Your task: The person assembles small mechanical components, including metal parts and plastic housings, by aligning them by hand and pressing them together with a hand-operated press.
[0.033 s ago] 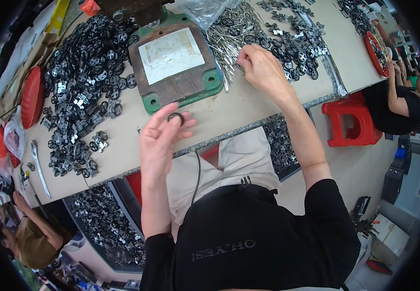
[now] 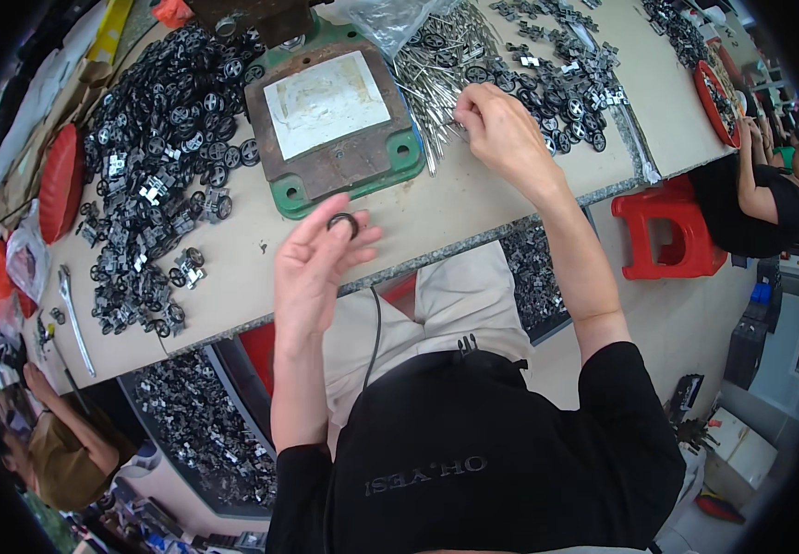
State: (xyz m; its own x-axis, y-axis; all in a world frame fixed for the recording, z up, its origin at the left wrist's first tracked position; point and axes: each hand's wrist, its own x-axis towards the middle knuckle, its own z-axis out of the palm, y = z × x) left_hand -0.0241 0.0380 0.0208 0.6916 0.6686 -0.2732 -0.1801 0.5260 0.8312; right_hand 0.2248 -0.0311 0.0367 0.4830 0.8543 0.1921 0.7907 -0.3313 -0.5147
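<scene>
Above the table's near part, just nearer than the machine base (image 2: 298, 177), a black wheel (image 2: 354, 223) is pinched between the thumb and fingers of the left hand (image 2: 312, 258); the other fingers spread loosely, off the table (image 2: 455, 220). To the right and farther off, the right hand (image 2: 503, 134) is at the near right edge of a heap of thin metal rods (image 2: 436, 78), its fingers curled and the thumb close to the forefinger. Whether they pinch a rod cannot be told, as the hand covers the tips.

The base is brown on top and green at its corners, and bears a white sheet (image 2: 326, 103). Left of it lies a big pile of black wheels (image 2: 173, 120), with small wheeled parts (image 2: 132, 245) at its near side. Beyond the right hand are more wheels and parts (image 2: 566, 69). A clear bag (image 2: 386, 23) lies at the far side, beside the rods.

On the far left are a red dish (image 2: 60, 185) and a wrench (image 2: 76, 319). Below the table's near edge, on the left, stands a bin (image 2: 240, 397) full of parts; a red stool (image 2: 638, 238) stands to the right. One co-worker (image 2: 72, 462) sits at left, another (image 2: 769, 208) at right.
</scene>
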